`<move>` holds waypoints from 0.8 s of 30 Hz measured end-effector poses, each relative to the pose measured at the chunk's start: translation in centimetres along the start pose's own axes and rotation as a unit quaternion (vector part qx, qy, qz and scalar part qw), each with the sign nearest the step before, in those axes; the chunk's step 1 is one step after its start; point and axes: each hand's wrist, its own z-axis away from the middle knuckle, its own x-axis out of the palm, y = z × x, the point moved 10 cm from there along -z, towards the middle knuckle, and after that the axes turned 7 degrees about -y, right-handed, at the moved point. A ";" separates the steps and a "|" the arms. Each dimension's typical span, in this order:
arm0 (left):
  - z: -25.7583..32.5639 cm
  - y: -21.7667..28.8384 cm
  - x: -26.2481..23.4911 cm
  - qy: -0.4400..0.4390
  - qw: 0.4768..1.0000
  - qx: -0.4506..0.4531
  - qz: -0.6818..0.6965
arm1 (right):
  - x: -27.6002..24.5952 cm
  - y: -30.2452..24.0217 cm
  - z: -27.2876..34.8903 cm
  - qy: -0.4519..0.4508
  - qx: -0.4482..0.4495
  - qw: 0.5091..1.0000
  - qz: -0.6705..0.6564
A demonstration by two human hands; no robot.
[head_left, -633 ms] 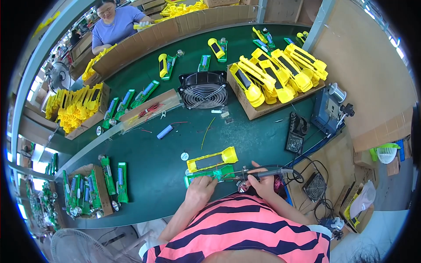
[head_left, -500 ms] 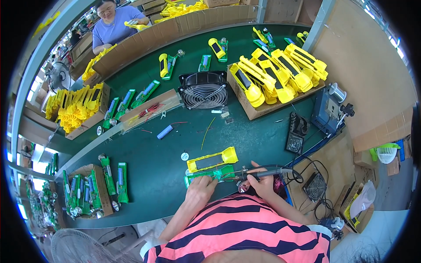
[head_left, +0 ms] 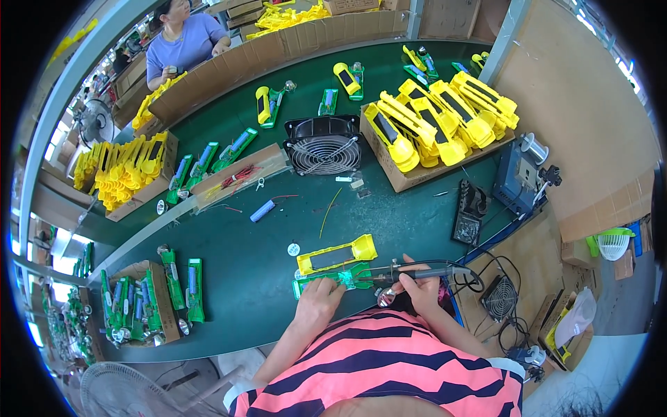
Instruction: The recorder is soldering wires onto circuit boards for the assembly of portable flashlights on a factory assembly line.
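One green workbench (head_left: 243, 257) carries the work; clock positions below are read from the green housing at its near edge. A carton of yellow housings (head_left: 396, 177) stands at 1 o'clock, and a smaller carton of green lamp units (head_left: 165, 313) stands at 9 o'clock. At 12 o'clock, beyond a clear stretch of surface, stands a black fan (head_left: 322, 149) with a round wire guard. A blue soldering station (head_left: 514, 174) sits at 2 o'clock, with a black iron stand (head_left: 469, 215) on its near side. The right hand (head_left: 419, 288), at 3 o'clock, is partly closed around a soldering iron (head_left: 439, 272), whose tip end points to 9 o'clock over the housing. The left hand (head_left: 318, 299), at 7 o'clock, has its fingers bent and its fingertips on the housing; whether they pinch a smaller part cannot be told. A yellow frame (head_left: 363, 248) lies just beside the green housing (head_left: 297, 286), at 12 o'clock. A blue cylindrical cell (head_left: 262, 210) with a red lead lies between 10 and 11 o'clock. A silvery lamp head (head_left: 385, 297) is at 4 o'clock, near the right hand.
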 end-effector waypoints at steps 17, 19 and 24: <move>-0.4 -11.4 -0.9 0.013 0.958 -0.282 -0.052 | -4.0 -1.3 0.6 0.108 -0.087 0.990 -0.037; -0.1 -11.6 -1.0 0.023 0.960 -0.278 -0.022 | -4.6 -2.4 0.6 0.118 -0.108 0.987 0.029; 6.1 -6.9 -3.0 0.209 0.956 -0.201 0.034 | -6.9 -3.1 1.1 0.202 -0.110 0.973 -0.005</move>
